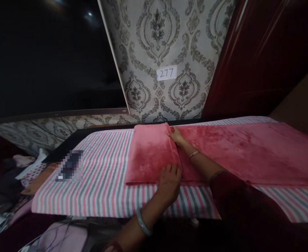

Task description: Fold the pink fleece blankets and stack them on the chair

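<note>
— Head view: what do the hands do?

— A plush pink fleece blanket (222, 150) lies along a bed covered by a pink, grey and white striped sheet (101, 175). Its left end is folded over into a flap. The left hand (169, 182), fingers spread flat, presses the flap's near edge; the right hand (177, 136) pinches the fold's far corner.

— And around them?

— A paper label reading 277 (166, 73) on damask-patterned wallpaper (156, 42) — and a blurred dark object (70, 165) on the sheet, well left.
</note>
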{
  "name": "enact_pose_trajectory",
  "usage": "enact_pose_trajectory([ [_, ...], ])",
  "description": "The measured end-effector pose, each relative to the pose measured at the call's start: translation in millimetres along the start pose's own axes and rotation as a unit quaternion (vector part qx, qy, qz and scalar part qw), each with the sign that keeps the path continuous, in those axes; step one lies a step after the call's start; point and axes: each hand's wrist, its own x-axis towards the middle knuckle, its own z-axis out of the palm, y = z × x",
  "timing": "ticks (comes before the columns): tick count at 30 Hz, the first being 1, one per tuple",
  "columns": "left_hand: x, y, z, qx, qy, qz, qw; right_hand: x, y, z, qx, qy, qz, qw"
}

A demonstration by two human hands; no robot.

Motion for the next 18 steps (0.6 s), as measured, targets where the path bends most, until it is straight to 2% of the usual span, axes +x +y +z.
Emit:
enact_pose_trajectory([
  [4,1.1,-11.0,-28.7,-0.142,-0.040,0.004,0.989,7.9,2.0,-0.7,-0.017,0.021,0.007,1.000],
  [7,13.4,-38.0,-53.4,-0.200,-0.039,-0.042,0.978,19.5,-1.2,0.0,-0.028,0.038,0.010,0.999],
  [9,24.7,-62.0,-63.9,-0.146,-0.050,-0.096,0.983,29.4,-5.3,2.4,-0.039,0.048,0.016,0.998],
  [12,37.4,-98.1,-69.6,-0.039,-0.113,-0.161,0.980,44.9,-12.1,9.7,-0.057,0.066,0.023,0.996],
  [15,39.7,-124.9,-65.3,0.005,-0.168,-0.184,0.968,54.1,-16.0,18.4,-0.080,0.083,0.025,0.993],
  [18,32.5,-137.3,-51.1,0.015,-0.198,-0.185,0.962,50.6,-14.3,22.6,-0.117,0.098,0.023,0.988],
])
